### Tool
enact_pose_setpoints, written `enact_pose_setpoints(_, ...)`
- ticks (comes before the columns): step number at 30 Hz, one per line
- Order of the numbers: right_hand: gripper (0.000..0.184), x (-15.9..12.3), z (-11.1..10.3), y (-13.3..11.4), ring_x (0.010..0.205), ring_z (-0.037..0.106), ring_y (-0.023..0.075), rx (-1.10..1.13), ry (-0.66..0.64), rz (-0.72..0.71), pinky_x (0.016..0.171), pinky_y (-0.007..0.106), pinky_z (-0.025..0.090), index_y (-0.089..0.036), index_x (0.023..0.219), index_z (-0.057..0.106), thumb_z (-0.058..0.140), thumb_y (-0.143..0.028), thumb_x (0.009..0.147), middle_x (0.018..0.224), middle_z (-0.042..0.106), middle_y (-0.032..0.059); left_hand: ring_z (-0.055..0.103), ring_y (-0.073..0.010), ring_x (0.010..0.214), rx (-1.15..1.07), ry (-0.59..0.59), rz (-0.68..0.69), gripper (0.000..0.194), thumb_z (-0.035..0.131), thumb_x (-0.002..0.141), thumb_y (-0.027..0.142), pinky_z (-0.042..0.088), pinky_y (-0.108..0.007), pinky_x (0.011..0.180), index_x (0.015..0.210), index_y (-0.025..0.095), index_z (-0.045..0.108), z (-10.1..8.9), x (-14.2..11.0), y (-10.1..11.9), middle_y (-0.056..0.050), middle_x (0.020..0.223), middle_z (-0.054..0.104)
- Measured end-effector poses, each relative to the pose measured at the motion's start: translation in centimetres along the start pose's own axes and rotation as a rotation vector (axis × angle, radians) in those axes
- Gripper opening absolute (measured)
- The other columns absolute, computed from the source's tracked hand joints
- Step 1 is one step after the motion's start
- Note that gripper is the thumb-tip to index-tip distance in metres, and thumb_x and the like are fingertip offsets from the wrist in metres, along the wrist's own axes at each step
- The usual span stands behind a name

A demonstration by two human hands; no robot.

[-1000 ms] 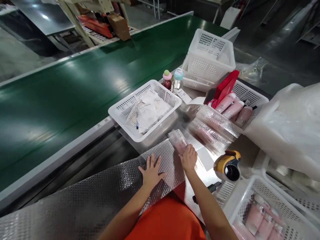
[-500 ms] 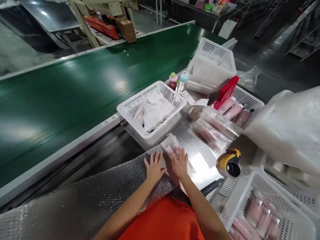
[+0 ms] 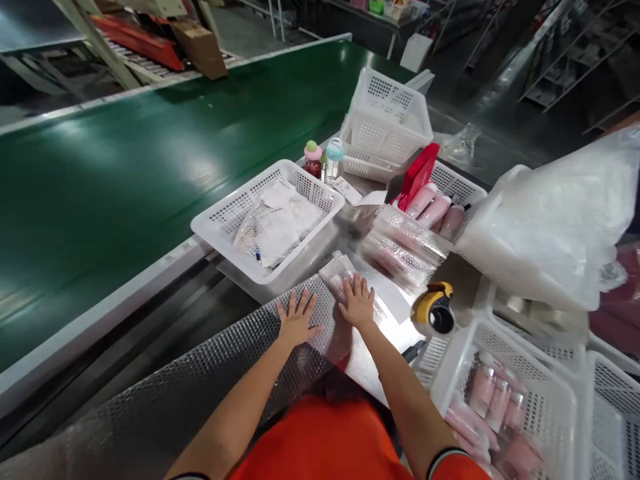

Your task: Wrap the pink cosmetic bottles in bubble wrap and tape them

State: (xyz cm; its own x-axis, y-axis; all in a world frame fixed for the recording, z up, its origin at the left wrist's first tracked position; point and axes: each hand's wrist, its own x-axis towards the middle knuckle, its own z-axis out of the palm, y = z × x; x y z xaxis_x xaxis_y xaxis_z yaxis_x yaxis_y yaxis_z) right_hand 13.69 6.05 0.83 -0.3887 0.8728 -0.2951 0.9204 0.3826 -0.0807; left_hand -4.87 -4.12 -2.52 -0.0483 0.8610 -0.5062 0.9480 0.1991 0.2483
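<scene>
A long sheet of bubble wrap (image 3: 210, 380) runs from the lower left up to the metal table. My left hand (image 3: 297, 320) lies flat on it with the fingers spread. My right hand (image 3: 359, 302), also open, presses on a bubble-wrapped bundle (image 3: 336, 268) at the sheet's far end; what the bundle holds is mostly hidden. Just beyond lie finished-looking bubble-wrapped pink tubes (image 3: 400, 250). A yellow and black tape dispenser (image 3: 434, 308) stands right of my right hand, and a white paper (image 3: 393, 300) lies between them.
A white basket (image 3: 200, 223) holding bagged papers stands beside the green conveyor belt (image 3: 125, 180). Two bottles (image 3: 334, 159) stand behind it. Stacked baskets (image 3: 390, 130) are farther back. At right are a basket (image 3: 555, 433) of pink bottles and a large white plastic bag (image 3: 545, 227).
The view has shifted right, so things sit farther left. My hands stay spread on the bubble wrap, the right one now over the bundle's right side. The white bag at right has moved.
</scene>
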Motion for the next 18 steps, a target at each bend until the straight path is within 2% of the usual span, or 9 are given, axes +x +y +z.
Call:
enact_pose_setpoints(3, 0.081, -0.9, -1.3, 1.1, 0.156, 0.017, 0.0399, 0.094, -0.031, -0.035, 0.119, 0.062, 0.024, -0.027, 0.162, 0.028, 0.062, -0.047, 0.091, 0.172, 0.015, 0.0146, -0.008, -0.0468, 0.157, 0.042, 0.003, -0.012, 0.096, 0.054, 0.088, 0.067, 0.004, -0.08, 0.117, 0.163, 0.03, 0.007, 0.1, -0.3, 0.1, -0.004, 0.174, -0.004)
enact_pose_setpoints(5, 0.07, -3.0, -2.1, 3.2, 0.152, 0.028, 0.0364, 0.174, 0.076, 0.038, 0.118, 0.057, 0.03, -0.024, 0.159, 0.035, 0.056, -0.044, 0.095, 0.167, 0.029, 0.0169, -0.005, -0.0486, 0.157, 0.073, 0.032, -0.014, 0.095, 0.053, 0.089, 0.067, 0.007, -0.08, 0.116, 0.163, 0.029, 0.009, 0.2, -0.5, 0.3, -0.007, 0.174, -0.002)
enact_pose_setpoints(6, 0.063, -4.6, -2.2, 4.5, 0.148, 0.037, 0.0344, 0.206, 0.145, 0.127, 0.116, 0.053, 0.034, -0.021, 0.156, 0.04, 0.052, -0.04, 0.097, 0.161, 0.038, 0.019, -0.004, -0.0494, 0.156, 0.086, 0.049, -0.012, 0.094, 0.053, 0.089, 0.067, 0.008, -0.08, 0.116, 0.164, 0.028, 0.011, 0.3, -0.6, 0.5, -0.008, 0.174, -0.001)
enact_pose_setpoints(8, 0.053, -8.6, -1.7, 6.8, 0.133, 0.054, 0.0317, 0.249, 0.211, 0.417, 0.108, 0.046, 0.044, -0.013, 0.147, 0.049, 0.046, -0.034, 0.099, 0.145, 0.054, 0.023, -0.001, -0.05, 0.156, 0.111, 0.093, -0.003, 0.091, 0.051, 0.091, 0.066, 0.009, -0.079, 0.117, 0.164, 0.025, 0.015, 0.6, -0.8, 0.7, -0.01, 0.174, 0.001)
enact_pose_setpoints(10, 0.051, -12.7, -0.5, 8.2, 0.117, 0.065, 0.0326, 0.275, 0.126, 0.744, 0.096, 0.043, 0.052, -0.006, 0.14, 0.052, 0.045, -0.036, 0.099, 0.132, 0.061, 0.0261, 0.001, -0.0486, 0.157, 0.132, 0.15, 0.003, 0.089, 0.049, 0.093, 0.064, 0.008, -0.077, 0.118, 0.164, 0.022, 0.017, 1.0, -1.0, 0.8, -0.012, 0.174, 0.003)
enact_pose_setpoints(12, 0.057, -15.7, 1.0, 8.5, 0.108, 0.069, 0.0362, 0.296, 0.018, 0.941, 0.087, 0.045, 0.054, 0.0, 0.137, 0.05, 0.049, -0.04, 0.097, 0.126, 0.062, 0.0308, 0.002, -0.0469, 0.157, 0.143, 0.19, -0.001, 0.088, 0.05, 0.093, 0.062, 0.007, -0.076, 0.119, 0.164, 0.02, 0.018, 1.3, -1.0, 0.8, -0.014, 0.173, 0.004)
enact_pose_setpoints(15, 0.056, -17.7, 2.3, 8.2, 0.102, 0.072, 0.0377, 0.33, -0.023, 0.976, 0.083, 0.045, 0.055, 0.007, 0.135, 0.047, 0.048, -0.032, 0.095, 0.12, 0.065, 0.0341, 0.005, -0.0452, 0.158, 0.13, 0.175, -0.006, 0.09, 0.051, 0.092, 0.062, 0.008, -0.075, 0.119, 0.164, 0.02, 0.018, 1.2, -0.7, 0.7, -0.015, 0.173, 0.006)
enact_pose_setpoints(18, 0.047, -18.4, 2.1, 8.2, 0.108, 0.071, 0.0337, 0.365, -0.01, 0.944, 0.088, 0.04, 0.055, 0.006, 0.131, 0.051, 0.034, -0.018, 0.094, 0.117, 0.068, 0.0313, 0.007, -0.0428, 0.158, 0.089, 0.131, -0.034, 0.092, 0.052, 0.091, 0.062, 0.011, -0.075, 0.119, 0.164, 0.019, 0.016, 0.7, -0.1, 0.5, -0.017, 0.173, 0.007)
